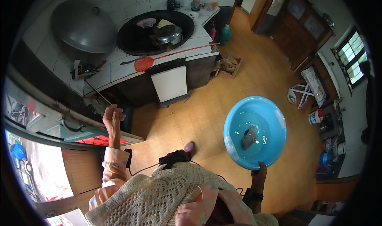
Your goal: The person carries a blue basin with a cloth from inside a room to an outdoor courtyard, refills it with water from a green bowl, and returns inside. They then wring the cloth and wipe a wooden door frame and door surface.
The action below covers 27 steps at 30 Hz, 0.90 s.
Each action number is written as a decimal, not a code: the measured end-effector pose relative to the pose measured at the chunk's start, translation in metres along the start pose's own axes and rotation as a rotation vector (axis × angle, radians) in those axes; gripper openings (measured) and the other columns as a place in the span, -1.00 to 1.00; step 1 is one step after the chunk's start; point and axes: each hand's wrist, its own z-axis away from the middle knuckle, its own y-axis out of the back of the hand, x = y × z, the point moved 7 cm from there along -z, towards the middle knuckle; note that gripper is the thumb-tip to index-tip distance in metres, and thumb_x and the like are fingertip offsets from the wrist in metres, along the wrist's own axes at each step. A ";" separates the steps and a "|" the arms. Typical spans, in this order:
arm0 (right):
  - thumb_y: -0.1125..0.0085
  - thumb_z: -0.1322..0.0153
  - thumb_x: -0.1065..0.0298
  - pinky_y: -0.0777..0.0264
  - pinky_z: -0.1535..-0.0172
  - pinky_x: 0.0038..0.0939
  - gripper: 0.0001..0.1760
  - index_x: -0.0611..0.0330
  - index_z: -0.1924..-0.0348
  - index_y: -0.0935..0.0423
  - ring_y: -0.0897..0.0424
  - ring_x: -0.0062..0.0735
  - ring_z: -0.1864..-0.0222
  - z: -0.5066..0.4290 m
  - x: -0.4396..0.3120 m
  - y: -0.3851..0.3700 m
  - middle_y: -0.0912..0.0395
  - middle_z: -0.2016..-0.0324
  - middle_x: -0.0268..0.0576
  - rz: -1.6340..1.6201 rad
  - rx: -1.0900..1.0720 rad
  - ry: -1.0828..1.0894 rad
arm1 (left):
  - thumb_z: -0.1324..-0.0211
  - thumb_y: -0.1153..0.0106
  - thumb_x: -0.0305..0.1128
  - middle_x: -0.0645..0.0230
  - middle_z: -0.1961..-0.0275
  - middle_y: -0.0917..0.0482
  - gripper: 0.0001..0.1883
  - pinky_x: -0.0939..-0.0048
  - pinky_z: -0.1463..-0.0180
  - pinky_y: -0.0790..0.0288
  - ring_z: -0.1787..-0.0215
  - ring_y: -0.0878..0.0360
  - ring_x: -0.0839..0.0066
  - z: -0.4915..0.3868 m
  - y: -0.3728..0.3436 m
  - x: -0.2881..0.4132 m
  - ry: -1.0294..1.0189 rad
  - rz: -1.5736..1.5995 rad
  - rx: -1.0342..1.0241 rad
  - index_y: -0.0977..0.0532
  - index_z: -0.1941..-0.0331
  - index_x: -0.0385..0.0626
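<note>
My right hand [259, 174] grips the near rim of a light blue plastic basin [274, 136], with the thumb over the edge. Water [262, 124] stands in the basin, and a wet grey cloth [249, 138] with a dark blue patch lies in it. My left hand [113, 118] is raised at the left with its fingers loosely bent and partly apart; I see nothing held in it. Just beyond its fingertips ends a thin rod [98, 91] that slopes down from the counter. Whether hand and rod touch is unclear. Beside that hand stands a pale green door [89, 132] with a curved handle.
A tiled stove counter [198, 32] holds a large wok [125, 36], a steel lidded pot [168, 35] and an orange fly swatter [144, 64]. A domed lid [85, 26] leans behind. A wooden stool [231, 65] and white folding stand [303, 96] are on the floor. A cable [143, 170] crosses my body.
</note>
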 end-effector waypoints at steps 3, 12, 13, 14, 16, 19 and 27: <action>-0.14 -0.28 0.29 -0.21 0.48 -0.56 -0.78 0.12 0.25 -0.39 -0.40 -0.59 0.50 -0.031 -0.018 -0.005 -0.40 0.50 -0.39 -0.037 0.040 0.012 | -0.28 0.02 -0.46 0.30 0.36 -0.63 -0.85 0.65 0.49 -0.42 0.54 -0.57 0.62 -0.030 -0.046 0.006 0.010 0.091 0.002 -0.48 0.13 -0.16; -0.18 -0.26 0.25 -0.16 0.63 -0.60 -0.80 0.06 0.36 -0.38 -0.36 -0.63 0.66 -0.117 -0.065 -0.028 -0.38 0.60 -0.43 -0.013 0.021 0.072 | -0.26 0.05 -0.48 0.30 0.38 -0.62 -0.85 0.64 0.48 -0.42 0.55 -0.55 0.61 -0.083 -0.125 0.004 0.117 0.140 0.034 -0.48 0.15 -0.18; -0.19 -0.25 0.25 -0.15 0.65 -0.59 -0.80 0.06 0.36 -0.38 -0.35 -0.62 0.67 -0.129 -0.069 -0.029 -0.37 0.61 -0.42 -0.014 0.047 0.051 | -0.26 0.03 -0.44 0.31 0.37 -0.62 -0.85 0.63 0.46 -0.43 0.53 -0.55 0.61 -0.086 -0.134 0.003 0.136 0.140 0.008 -0.48 0.15 -0.17; -0.19 -0.25 0.26 -0.15 0.66 -0.58 -0.80 0.06 0.36 -0.37 -0.34 -0.61 0.69 -0.143 -0.072 -0.031 -0.37 0.62 -0.42 -0.023 0.043 0.040 | -0.27 0.00 -0.40 0.32 0.36 -0.61 -0.84 0.62 0.45 -0.43 0.51 -0.56 0.61 -0.090 -0.143 0.002 0.148 0.128 -0.011 -0.48 0.14 -0.16; -0.20 -0.24 0.27 -0.15 0.68 -0.57 -0.79 0.06 0.37 -0.36 -0.34 -0.59 0.71 -0.167 -0.078 -0.031 -0.37 0.63 -0.41 -0.037 0.038 0.013 | -0.26 0.01 -0.41 0.32 0.36 -0.61 -0.84 0.62 0.45 -0.43 0.51 -0.55 0.61 -0.094 -0.165 0.001 0.159 0.117 -0.029 -0.48 0.14 -0.16; -0.21 -0.23 0.27 -0.14 0.70 -0.56 -0.78 0.06 0.39 -0.35 -0.33 -0.56 0.72 -0.210 -0.089 -0.029 -0.37 0.63 -0.39 -0.041 0.051 -0.043 | -0.25 0.06 -0.50 0.29 0.38 -0.61 -0.84 0.64 0.48 -0.42 0.54 -0.55 0.60 -0.100 -0.206 0.001 0.147 0.114 -0.022 -0.48 0.15 -0.19; -0.14 -0.28 0.32 -0.19 0.63 -0.58 -0.85 0.09 0.35 -0.38 -0.37 -0.55 0.65 -0.319 -0.160 -0.042 -0.40 0.59 -0.38 -0.033 0.026 -0.089 | -0.26 0.05 -0.42 0.28 0.37 -0.62 -0.80 0.63 0.47 -0.42 0.51 -0.56 0.58 -0.101 -0.342 0.013 0.114 0.098 -0.044 -0.46 0.11 -0.22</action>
